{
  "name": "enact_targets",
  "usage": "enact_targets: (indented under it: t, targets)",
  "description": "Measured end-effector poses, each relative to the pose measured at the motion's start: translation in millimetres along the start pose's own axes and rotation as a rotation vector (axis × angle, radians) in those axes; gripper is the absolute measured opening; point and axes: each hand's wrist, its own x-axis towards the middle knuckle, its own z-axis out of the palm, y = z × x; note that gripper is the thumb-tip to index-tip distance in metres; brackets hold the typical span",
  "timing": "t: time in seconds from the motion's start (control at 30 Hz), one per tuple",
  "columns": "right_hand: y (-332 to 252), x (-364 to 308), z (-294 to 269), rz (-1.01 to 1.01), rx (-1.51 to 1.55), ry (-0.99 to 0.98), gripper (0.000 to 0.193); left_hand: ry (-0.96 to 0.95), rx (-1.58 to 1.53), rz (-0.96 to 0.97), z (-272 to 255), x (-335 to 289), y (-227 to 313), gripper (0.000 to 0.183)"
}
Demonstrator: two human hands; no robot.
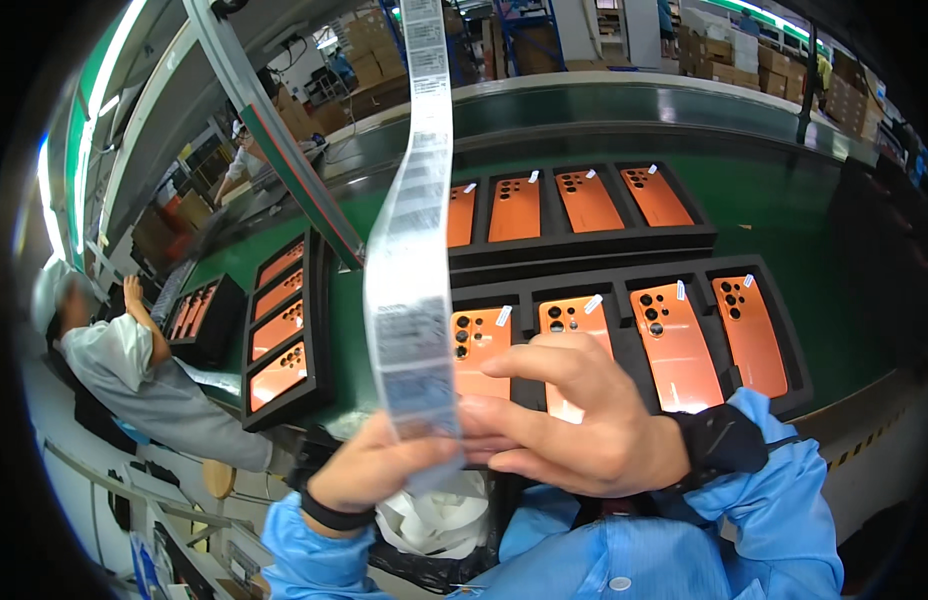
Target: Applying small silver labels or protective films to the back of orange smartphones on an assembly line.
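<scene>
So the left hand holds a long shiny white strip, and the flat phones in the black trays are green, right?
Almost! The flat rectangular phones in the black rectangular trays are orange, not green; the head view shows it. The left hand does hold the long shiny white strip.

Watching remotely, I noted a green worktop (pixel 754 215) bending across the hall, a grey metal post (pixel 229 75) slanting up left of centre. Bright strip lights (pixel 49 205) ran along the far left. Behind: stacked cartons (pixel 772 82), blue racking (pixel 559 40), a pale column (pixel 641 35). Lower left, I logged a round tan stool (pixel 219 478).
</scene>
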Motion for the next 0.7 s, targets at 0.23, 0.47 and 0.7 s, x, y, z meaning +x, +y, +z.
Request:
enact_targets:
  t: [0.23, 0.47, 0.7]
  targets:
    - [7.9, -15.8, 23.9, 0.091, -0.025, -0.168, 0.041, 0.053, -0.109, -0.021, 1.1, 1.2, -40.9, 0.035]
    - [14.3, -16.7, 32.1, 0.064, -0.013, -0.14, 0.034, 0.149, -0.47, 0.045, 9.9, 9.3, -45.3, 0.041]
    - [6.4, -22.1, 42.9, -0.156, -0.306, -0.13, 0.024, 0.302, -0.436, 0.104, 15.8, 14.0, -45.6, 0.045]
